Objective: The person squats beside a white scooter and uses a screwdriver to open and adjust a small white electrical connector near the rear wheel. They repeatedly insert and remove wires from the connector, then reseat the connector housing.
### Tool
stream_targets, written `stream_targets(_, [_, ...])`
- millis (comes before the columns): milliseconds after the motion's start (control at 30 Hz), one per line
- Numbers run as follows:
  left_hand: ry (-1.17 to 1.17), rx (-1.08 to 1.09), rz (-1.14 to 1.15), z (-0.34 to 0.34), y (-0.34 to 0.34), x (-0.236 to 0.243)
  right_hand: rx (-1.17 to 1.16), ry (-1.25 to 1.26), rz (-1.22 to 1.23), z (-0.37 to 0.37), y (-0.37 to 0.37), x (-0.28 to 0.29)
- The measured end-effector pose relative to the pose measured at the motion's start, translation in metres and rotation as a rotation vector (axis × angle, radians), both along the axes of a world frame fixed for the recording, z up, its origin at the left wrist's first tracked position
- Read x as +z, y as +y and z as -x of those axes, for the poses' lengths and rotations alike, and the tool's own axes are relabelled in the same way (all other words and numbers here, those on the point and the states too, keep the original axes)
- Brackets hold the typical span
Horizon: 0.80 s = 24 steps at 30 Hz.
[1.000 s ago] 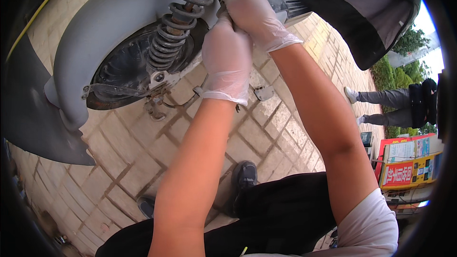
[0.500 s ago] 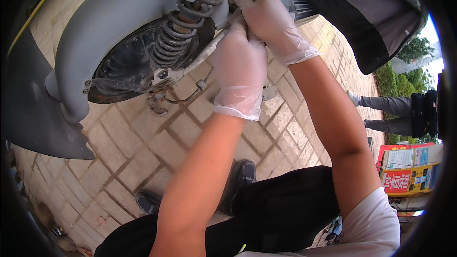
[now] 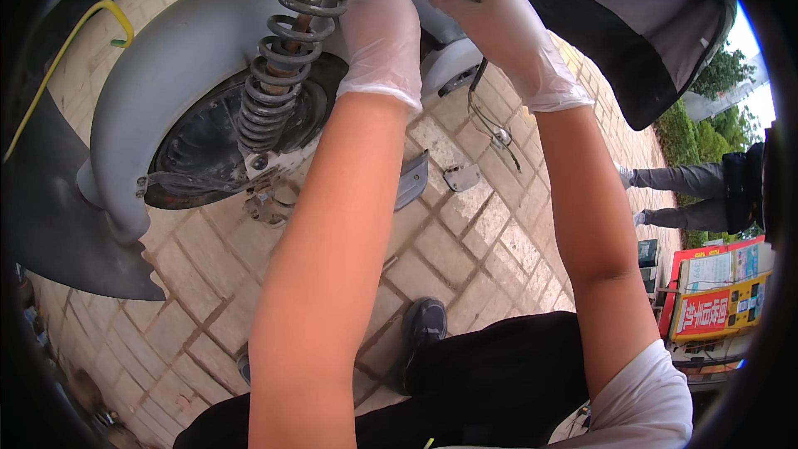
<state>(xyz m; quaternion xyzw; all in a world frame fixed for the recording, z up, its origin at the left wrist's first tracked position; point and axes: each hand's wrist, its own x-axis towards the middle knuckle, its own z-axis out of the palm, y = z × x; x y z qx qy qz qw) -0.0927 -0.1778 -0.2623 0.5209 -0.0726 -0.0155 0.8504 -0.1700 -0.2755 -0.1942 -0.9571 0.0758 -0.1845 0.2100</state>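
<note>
The coil spring shock absorber (image 3: 278,66) stands slanted beside the grey rear fender (image 3: 166,75) of a scooter, its upper mount at the top edge of the view. The left hand (image 3: 381,33), gloved, rests curled against that upper mount; whether it grips anything cannot be told. The right hand (image 3: 499,29), also gloved, is closed on a thin black cable (image 3: 486,116) that dangles toward the brick pavement (image 3: 465,249). The step looks like work at the top mount; next calls for a steady hold there while the cable stays clear.
</note>
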Motion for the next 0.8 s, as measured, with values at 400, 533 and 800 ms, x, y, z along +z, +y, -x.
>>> stream_targets(400, [0.038,0.127,-0.108,-0.032,-0.026,-0.001,0.064,0.094,-0.425,0.024,-0.004,0.008])
stream_targets(533, [-0.149,0.115,-0.553,-0.016,-0.017,0.000,0.067,0.119,-0.422,0.021,-0.008,0.014])
stream_targets(800, [-0.230,0.411,-0.347,0.015,-0.027,-0.018,0.065,0.152,-0.393,0.018,-0.009,0.018])
